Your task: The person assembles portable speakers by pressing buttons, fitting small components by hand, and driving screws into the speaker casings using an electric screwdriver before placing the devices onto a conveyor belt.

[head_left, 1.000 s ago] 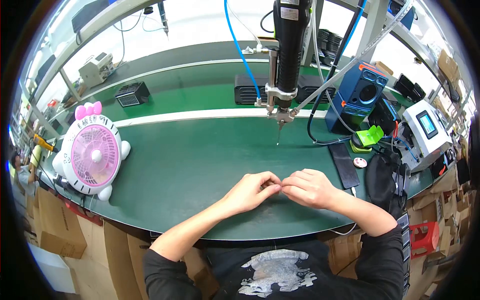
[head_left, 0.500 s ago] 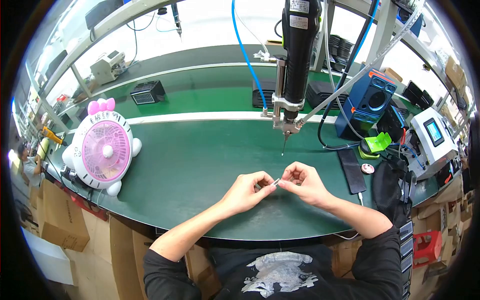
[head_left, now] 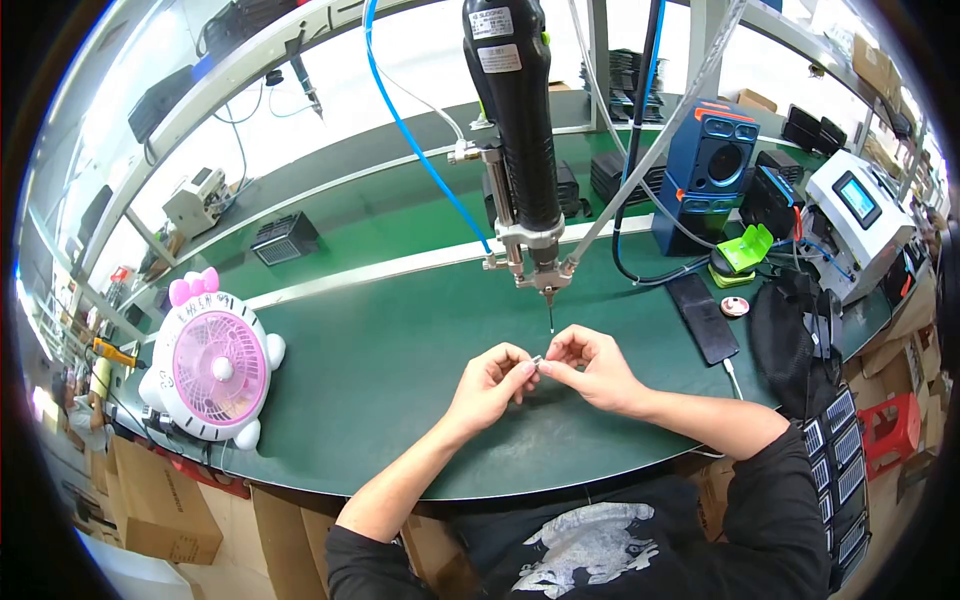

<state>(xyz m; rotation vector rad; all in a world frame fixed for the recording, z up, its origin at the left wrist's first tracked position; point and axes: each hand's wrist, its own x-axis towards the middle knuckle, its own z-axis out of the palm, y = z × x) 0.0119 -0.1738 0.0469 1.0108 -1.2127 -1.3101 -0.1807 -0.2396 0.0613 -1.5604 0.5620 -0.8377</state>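
A small whitish piece (head_left: 538, 361), too small to name, sits between the fingertips of both hands above the green bench. My left hand (head_left: 490, 388) pinches it from the left with thumb and index finger. From the right, my right hand (head_left: 597, 372) pinches it too, its other fingers curled. Just above and behind the hands hangs a black electric screwdriver (head_left: 520, 130) on a metal mount, its thin bit (head_left: 551, 315) pointing down and apart from the fingers.
A pink-and-white fan (head_left: 215, 370) stands at left. To the right lie a dark phone (head_left: 703, 318) with a white cable, a small round tin (head_left: 735, 306), a bright green case (head_left: 745, 250) and a black bag (head_left: 785, 345). Blue speakers (head_left: 710, 160) and a white controller (head_left: 855, 220) stand behind.
The camera view has turned and tilted, shifting the bench and screwdriver in the frame. Both hands keep pinching the small piece, whose angle between the fingertips looks slightly different.
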